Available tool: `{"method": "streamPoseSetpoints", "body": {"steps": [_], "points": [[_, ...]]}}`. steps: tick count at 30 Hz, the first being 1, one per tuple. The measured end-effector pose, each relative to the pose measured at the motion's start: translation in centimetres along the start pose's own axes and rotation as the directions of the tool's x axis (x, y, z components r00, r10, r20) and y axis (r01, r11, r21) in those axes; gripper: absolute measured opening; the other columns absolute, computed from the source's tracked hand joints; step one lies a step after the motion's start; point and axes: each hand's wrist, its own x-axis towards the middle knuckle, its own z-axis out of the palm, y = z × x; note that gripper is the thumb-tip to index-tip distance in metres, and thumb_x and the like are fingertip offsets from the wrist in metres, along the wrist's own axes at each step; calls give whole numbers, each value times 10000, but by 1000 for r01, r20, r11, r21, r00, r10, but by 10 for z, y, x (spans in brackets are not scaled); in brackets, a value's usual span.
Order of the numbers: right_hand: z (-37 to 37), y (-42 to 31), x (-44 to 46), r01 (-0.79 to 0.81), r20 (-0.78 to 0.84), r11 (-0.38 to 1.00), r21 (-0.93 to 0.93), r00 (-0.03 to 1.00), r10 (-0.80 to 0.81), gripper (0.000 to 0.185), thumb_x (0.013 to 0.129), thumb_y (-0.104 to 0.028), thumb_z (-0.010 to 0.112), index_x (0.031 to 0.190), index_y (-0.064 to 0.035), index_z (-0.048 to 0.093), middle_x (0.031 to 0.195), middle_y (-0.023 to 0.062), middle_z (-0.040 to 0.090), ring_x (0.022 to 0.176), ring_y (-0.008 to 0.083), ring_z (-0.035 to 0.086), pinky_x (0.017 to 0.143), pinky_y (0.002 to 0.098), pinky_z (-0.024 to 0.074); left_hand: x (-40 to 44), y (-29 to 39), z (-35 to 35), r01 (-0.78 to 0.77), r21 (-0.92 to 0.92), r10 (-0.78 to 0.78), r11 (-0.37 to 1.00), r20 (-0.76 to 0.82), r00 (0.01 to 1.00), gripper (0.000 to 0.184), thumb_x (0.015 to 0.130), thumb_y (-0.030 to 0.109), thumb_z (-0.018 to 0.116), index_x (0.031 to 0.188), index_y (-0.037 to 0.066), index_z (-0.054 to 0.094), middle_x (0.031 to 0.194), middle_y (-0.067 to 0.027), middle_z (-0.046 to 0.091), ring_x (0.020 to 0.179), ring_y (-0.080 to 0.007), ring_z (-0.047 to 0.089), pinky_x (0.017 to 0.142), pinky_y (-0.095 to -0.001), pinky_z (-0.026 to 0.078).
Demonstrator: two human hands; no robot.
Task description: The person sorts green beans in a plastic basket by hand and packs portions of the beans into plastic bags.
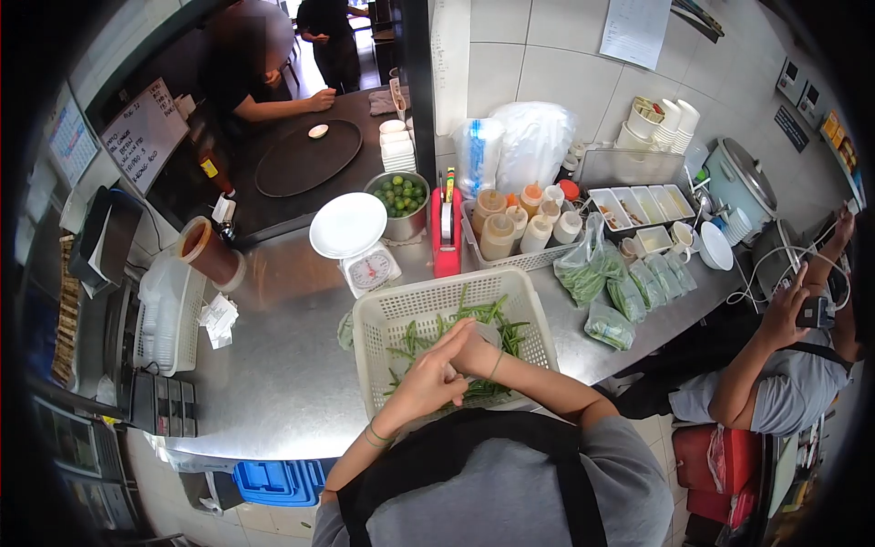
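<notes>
A white perforated basket [366,325] stands on the steel counter in front of me, with green beans [492,314] strewn over its bottom. Both my hands meet above the beans. My left hand [428,372] reaches across with fingers stretched out and thumb apart, its fingertips overlapping the other hand. Partly covered by it, my right hand [474,351] is closed, and a clear plastic bag [489,334] appears to show at its far side. The fingertips of the right hand are hidden.
Filled bags of greens [609,326] lie right of the basket. Sauce bottles [524,219], a red tape dispenser [446,232], a kitchen scale [371,271] and a pot of limes [399,196] line the back. A co-worker [775,383] stands at right; another person [251,82] is beyond the hatch.
</notes>
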Motion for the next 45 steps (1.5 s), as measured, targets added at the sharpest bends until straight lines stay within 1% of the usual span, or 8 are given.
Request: {"method": "streamPoseSetpoints", "body": {"steps": [6, 14, 18, 21, 32, 40, 43, 45], "points": [[-54, 6, -29, 289, -310, 950, 115, 919, -242, 297, 725, -62, 633, 1010, 5, 578, 1032, 142, 588, 958, 328, 574, 846, 401, 447, 3, -25, -28, -2, -78, -7, 997, -108, 994, 761, 676, -148, 470, 1398, 40, 324, 1487, -144, 226, 630, -132, 635, 538, -237, 501], [-119, 14, -89, 231, -757, 876, 423, 621, 202, 140, 816, -32, 600, 947, 19, 604, 875, 135, 605, 818, 289, 597, 725, 342, 465, 5, -55, -46, 49, -13, -49, 999, -30, 998, 668, 702, -99, 468, 1347, 72, 432, 1475, -149, 255, 628, -98, 602, 588, -230, 514], [-77, 27, -89, 142, -776, 827, 544, 460, 431, 104, 826, -10, 583, 925, 19, 600, 834, 131, 589, 746, 271, 588, 686, 323, 457, 10, -75, -42, 191, -108, -170, 976, 180, 969, 625, 715, -104, 450, 1313, 76, 479, 1459, -130, 298, 654, -89, 598, 623, -230, 522], [-39, 40, -86, 83, -762, 810, 581, 405, 505, 95, 825, -12, 577, 914, 14, 596, 825, 130, 582, 734, 273, 585, 676, 319, 456, 15, -62, -49, 68, -126, -61, 990, 66, 996, 635, 722, -114, 437, 1327, 78, 464, 1422, -107, 369, 677, -79, 596, 630, -232, 524], [34, 50, -73, -9, -690, 867, 498, 602, 402, 70, 804, -1, 591, 872, 8, 604, 831, 136, 579, 799, 310, 578, 707, 361, 456, 47, 84, -163, -284, 98, 295, 954, -484, 824, 540, 761, -81, 436, 1299, -35, 453, 1253, -75, 548, 605, -38, 521, 602, -166, 465], [34, 52, -78, 19, -646, 795, 606, 594, 479, 52, 793, -16, 594, 842, 2, 598, 816, 144, 569, 781, 346, 565, 685, 394, 453, 102, 11, -214, -313, 337, 445, 888, -456, 771, 567, 765, -96, 445, 1318, 32, 464, 1336, -58, 483, 672, -36, 550, 653, -192, 476], [35, 52, -79, -18, -638, 806, 592, 600, 482, 41, 804, -29, 590, 838, -8, 600, 816, 138, 575, 749, 344, 570, 666, 397, 458, 96, -25, -206, -95, 523, 339, 847, -394, 855, 555, 773, -74, 516, 1308, 73, 489, 1401, -120, 383, 725, -61, 553, 652, -210, 477], [35, 52, -79, -48, -627, 807, 589, 602, 494, 41, 814, -41, 586, 843, -15, 599, 817, 134, 580, 741, 342, 576, 658, 399, 462, 83, -17, -172, -142, 717, 530, 683, -351, 772, 546, 763, -44, 567, 1288, 97, 516, 1373, -134, 382, 718, -84, 532, 647, -223, 467]]}}
